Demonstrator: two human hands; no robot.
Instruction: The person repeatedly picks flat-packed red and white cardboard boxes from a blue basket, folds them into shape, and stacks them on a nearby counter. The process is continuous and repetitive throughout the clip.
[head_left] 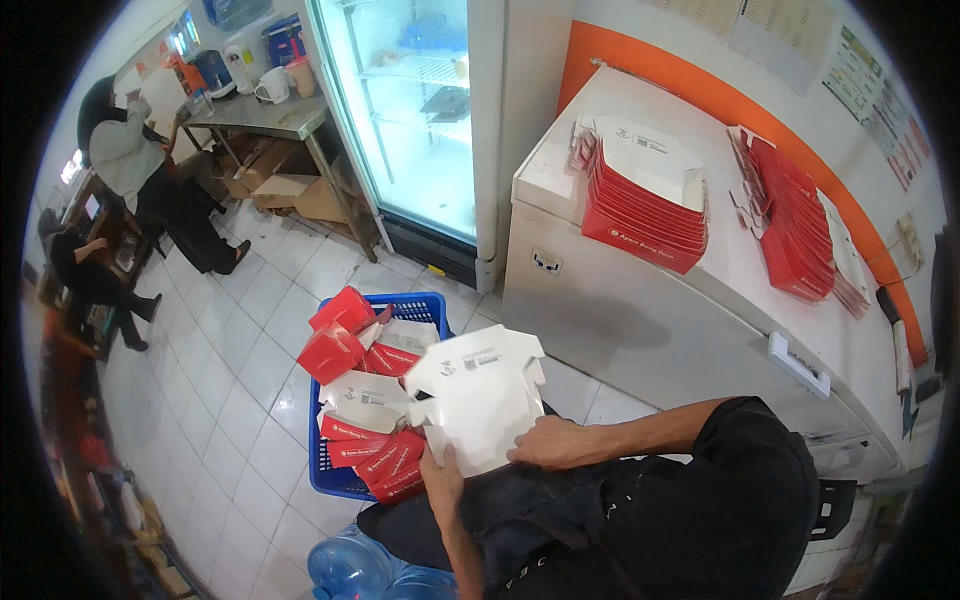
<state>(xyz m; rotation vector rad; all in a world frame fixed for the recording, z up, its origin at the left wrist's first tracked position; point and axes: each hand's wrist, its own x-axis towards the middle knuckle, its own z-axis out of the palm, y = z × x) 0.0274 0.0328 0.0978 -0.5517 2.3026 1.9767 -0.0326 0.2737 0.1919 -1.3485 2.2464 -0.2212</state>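
Note:
Over my lap I hold a white cardboard food box (482, 395), opened out with its notched flaps showing. My left hand (442, 482) grips its near left edge, thumb on top. The fingers of my right hand (548, 443) are closed on its near right edge. Just left of it stands a blue plastic basket (322, 470) on the floor. Folded red and white boxes (345, 345) lie heaped inside that basket, close to my left hand.
A white chest freezer (590, 275) on the right bears a stack of red box blanks (640, 215) and a second stack (790, 230). Blue water jugs (350, 568) sit by my legs. Beyond are a lit glass-door fridge (415, 120), a metal table (290, 118) and two people (150, 165).

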